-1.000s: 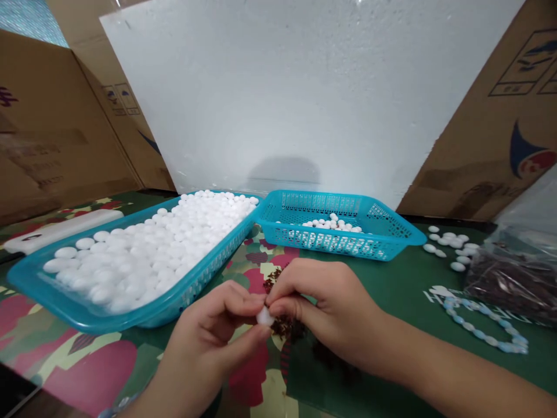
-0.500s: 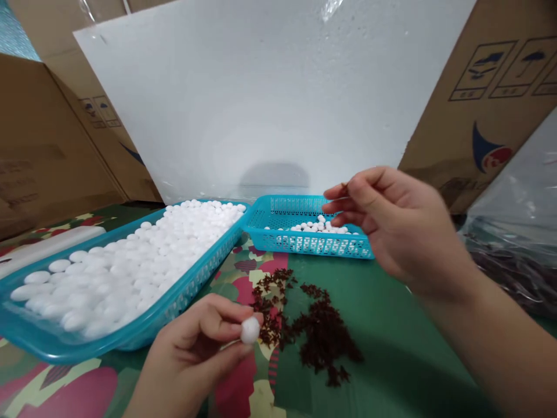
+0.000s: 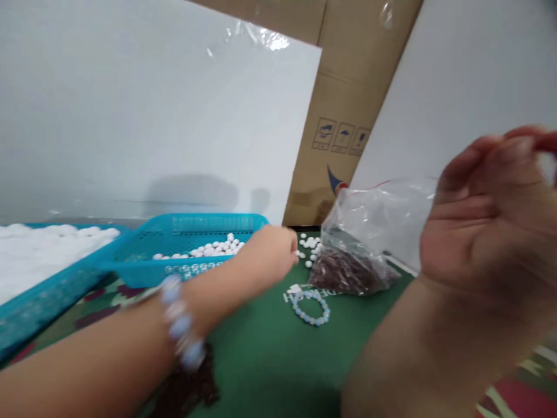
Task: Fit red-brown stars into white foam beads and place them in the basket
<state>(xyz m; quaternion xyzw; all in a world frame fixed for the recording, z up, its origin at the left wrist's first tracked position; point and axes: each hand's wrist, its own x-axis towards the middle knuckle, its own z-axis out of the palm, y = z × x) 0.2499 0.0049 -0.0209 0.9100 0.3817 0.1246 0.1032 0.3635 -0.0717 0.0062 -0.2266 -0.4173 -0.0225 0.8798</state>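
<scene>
My left hand [image 3: 274, 249] reaches across to the right, past the small blue basket [image 3: 161, 264], a beaded bracelet [image 3: 180, 325] on its wrist. Its fingers are curled and mostly turned away, right beside loose small white balls [image 3: 311, 244] on the table; what they hold, if anything, is hidden. At the right edge my right hand [image 3: 491, 197] is raised, palm showing, with thumb and fingers pinched together. Blur and the frame edge hide what is in the pinch. Under my left forearm lies a pile of dark brown bits [image 3: 187, 389].
A larger blue basket [image 3: 65, 276] full of white balls [image 3: 39, 249] stands at left. A clear bag [image 3: 354, 261] of brown pieces sits beyond a second beaded bracelet [image 3: 311, 316]. White board [image 3: 152, 104] and cardboard [image 3: 339, 98] close off the back.
The view has swung right. My left hand has moved from near the brown pile to the loose balls beyond the basket. My right hand has drawn away from the basket toward the right edge.
</scene>
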